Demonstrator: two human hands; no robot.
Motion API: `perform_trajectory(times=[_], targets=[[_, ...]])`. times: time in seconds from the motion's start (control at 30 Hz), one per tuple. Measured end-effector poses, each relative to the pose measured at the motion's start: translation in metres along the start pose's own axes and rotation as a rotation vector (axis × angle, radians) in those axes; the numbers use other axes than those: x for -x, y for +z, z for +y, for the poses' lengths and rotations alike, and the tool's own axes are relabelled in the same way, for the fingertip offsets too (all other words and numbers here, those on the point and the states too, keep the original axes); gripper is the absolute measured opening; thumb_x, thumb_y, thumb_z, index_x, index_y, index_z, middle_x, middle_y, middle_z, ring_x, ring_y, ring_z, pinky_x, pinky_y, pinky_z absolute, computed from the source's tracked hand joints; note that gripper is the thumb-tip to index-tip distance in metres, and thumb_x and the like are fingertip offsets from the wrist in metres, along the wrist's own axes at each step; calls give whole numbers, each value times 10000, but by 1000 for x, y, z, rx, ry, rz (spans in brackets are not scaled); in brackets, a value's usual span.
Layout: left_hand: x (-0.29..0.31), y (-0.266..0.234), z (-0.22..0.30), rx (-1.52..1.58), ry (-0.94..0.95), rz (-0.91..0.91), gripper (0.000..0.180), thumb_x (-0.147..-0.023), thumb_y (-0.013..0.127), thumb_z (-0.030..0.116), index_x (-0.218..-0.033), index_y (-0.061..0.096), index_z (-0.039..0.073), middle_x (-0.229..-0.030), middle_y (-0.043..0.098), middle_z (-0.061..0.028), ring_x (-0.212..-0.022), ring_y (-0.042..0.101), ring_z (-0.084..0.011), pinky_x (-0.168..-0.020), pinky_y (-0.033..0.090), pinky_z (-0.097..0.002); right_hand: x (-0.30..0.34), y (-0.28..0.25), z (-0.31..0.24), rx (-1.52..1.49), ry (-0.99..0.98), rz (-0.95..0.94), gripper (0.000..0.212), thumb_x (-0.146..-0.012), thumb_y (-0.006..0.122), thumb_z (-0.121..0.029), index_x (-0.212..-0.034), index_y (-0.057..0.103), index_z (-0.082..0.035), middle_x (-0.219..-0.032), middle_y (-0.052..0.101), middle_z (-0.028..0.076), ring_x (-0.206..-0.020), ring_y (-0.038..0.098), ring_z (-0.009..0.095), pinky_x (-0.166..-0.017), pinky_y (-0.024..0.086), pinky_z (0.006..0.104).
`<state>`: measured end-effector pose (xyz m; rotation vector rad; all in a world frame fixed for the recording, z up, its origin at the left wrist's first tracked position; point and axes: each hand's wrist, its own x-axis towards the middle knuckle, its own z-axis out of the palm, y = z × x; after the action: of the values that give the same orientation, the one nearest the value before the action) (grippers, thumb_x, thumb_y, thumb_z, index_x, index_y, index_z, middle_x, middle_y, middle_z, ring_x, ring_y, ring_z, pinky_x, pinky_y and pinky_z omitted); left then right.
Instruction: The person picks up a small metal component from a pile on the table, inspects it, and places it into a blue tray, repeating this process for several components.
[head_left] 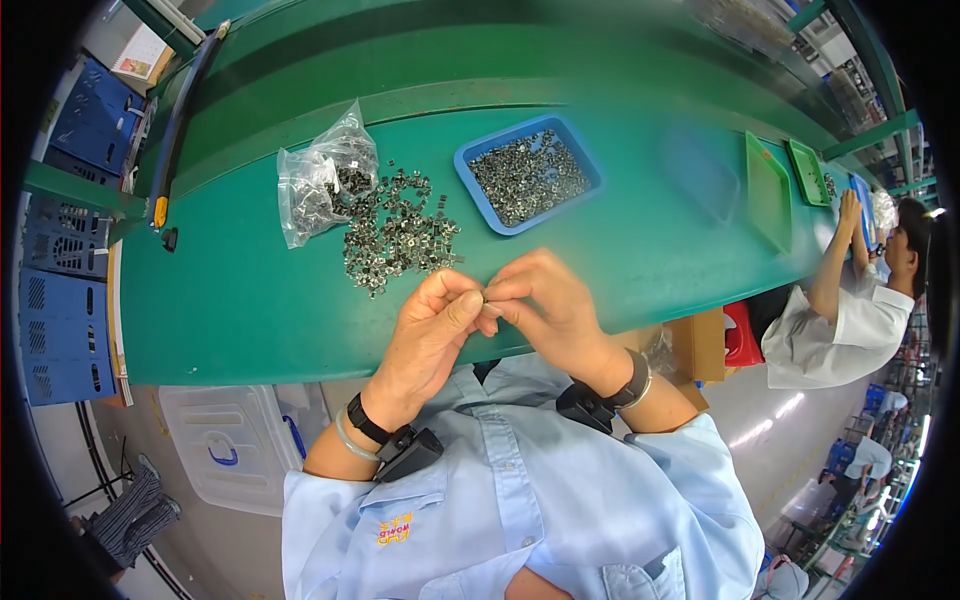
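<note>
Component [485, 297] (mostly hidden) in both hands [430, 328] [556, 305].

Orange and pink lettering [395, 529] (upside down from here) stands on the chest of the pale blue shirt [620, 490]. The calendar [140, 55] bears print too small to read.

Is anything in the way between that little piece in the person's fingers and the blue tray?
Nothing visible. Beyond the left hand and right hand pinching the piece, only green table separates it from the tray; the loose pile lies further left.
</note>
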<state>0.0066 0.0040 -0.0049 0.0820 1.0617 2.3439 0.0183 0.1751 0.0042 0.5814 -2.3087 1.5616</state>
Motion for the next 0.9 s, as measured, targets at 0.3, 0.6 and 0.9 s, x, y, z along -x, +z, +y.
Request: perform_trajectory(times=[0.3, 0.6, 0.9], targets=[[2, 13, 13, -257, 7, 88, 143, -946, 554, 191, -942, 545, 48, -832, 610, -51, -745, 566, -136, -697, 479, -287, -8, -13, -4, 357, -195, -28, 199, -727, 716, -23, -897, 630, -83, -904, 603, 58, -839, 569, 257, -726, 464, 356], [2, 3, -1, 284, -93, -133, 160, -937, 570, 203, -952, 550, 45, -883, 650, -93, -685, 584, -164, -641, 485, -328, 1, -2, -2, -104, -27, 61, 171, -741, 708, -47, -894, 638, -76, -888, 610, 44, -820, 582, 212, -721, 435, 335], [4, 4, 3, 228, -88, -150, 155, -937, 566, 187, -964, 544, 36, -904, 655, -106, -674, 588, -166, -633, 491, -326, -8, -12, -11, 99, -212, -5, 172, -722, 711, -28, -875, 642, -63, -846, 602, 39, -758, 579, 211, -699, 438, 323]])
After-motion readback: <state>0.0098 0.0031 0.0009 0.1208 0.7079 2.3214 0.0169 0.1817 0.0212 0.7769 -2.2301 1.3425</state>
